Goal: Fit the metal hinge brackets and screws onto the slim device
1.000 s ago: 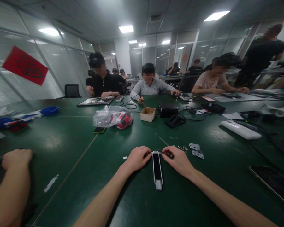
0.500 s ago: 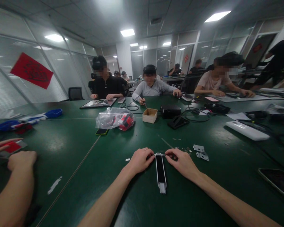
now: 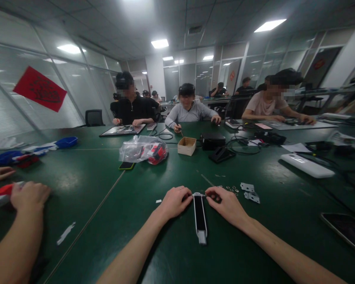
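A long narrow black part with a white frame (image 3: 200,217) lies lengthwise on the green table (image 3: 112,205) right in front of me. My left hand (image 3: 175,201) pinches its far end from the left, fingers curled. My right hand (image 3: 227,203) pinches the same end from the right, fingertips closed on a small thin piece that I cannot make out. Several small washers and screws (image 3: 229,189) lie just beyond my right hand, with two small white metal brackets (image 3: 248,192) beside them.
A co-worker's arm and hand (image 3: 28,197) rest at the left near a red and white object (image 3: 1,193). A plastic bag (image 3: 143,149), a cardboard box (image 3: 186,145), a black box with cables (image 3: 213,141), a white bar (image 3: 307,165) and a tablet (image 3: 344,230) lie around. People sit opposite.
My hands stay pinched on the part's far end. The view has shifted slightly. The co-worker's hands at the left have moved, now near a red and white object.
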The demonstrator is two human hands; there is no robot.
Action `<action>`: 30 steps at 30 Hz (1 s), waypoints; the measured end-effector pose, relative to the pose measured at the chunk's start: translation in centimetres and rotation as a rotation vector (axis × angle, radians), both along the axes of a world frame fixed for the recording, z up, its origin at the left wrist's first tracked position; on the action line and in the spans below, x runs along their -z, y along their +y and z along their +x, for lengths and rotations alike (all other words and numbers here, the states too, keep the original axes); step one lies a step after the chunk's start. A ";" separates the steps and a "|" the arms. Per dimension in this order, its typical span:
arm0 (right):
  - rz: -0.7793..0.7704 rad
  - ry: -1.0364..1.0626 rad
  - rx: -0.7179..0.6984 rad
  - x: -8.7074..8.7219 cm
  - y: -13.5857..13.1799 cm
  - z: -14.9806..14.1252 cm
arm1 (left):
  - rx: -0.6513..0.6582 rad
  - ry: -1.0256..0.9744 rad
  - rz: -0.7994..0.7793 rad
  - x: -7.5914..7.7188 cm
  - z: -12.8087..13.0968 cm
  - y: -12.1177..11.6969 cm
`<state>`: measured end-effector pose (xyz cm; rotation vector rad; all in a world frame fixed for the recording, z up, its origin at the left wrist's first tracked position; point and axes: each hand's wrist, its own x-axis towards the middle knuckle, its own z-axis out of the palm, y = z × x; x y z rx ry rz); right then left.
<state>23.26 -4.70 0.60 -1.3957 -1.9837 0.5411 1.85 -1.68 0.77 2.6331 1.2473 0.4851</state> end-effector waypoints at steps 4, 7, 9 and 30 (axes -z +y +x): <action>0.022 0.001 0.004 -0.2 0.0 0.0 | 0.004 -0.003 -0.004 0.1 0.0 0.0; 0.030 -0.016 0.005 -0.3 -0.1 -0.1 | 0.005 -0.012 -0.005 0.1 0.0 0.0; 0.035 -0.022 0.000 -0.2 0.0 -0.1 | 0.006 -0.017 -0.005 0.1 0.0 0.0; 0.068 -0.036 -0.094 -0.1 0.4 -0.5 | 0.014 -0.028 0.009 0.3 -0.1 0.0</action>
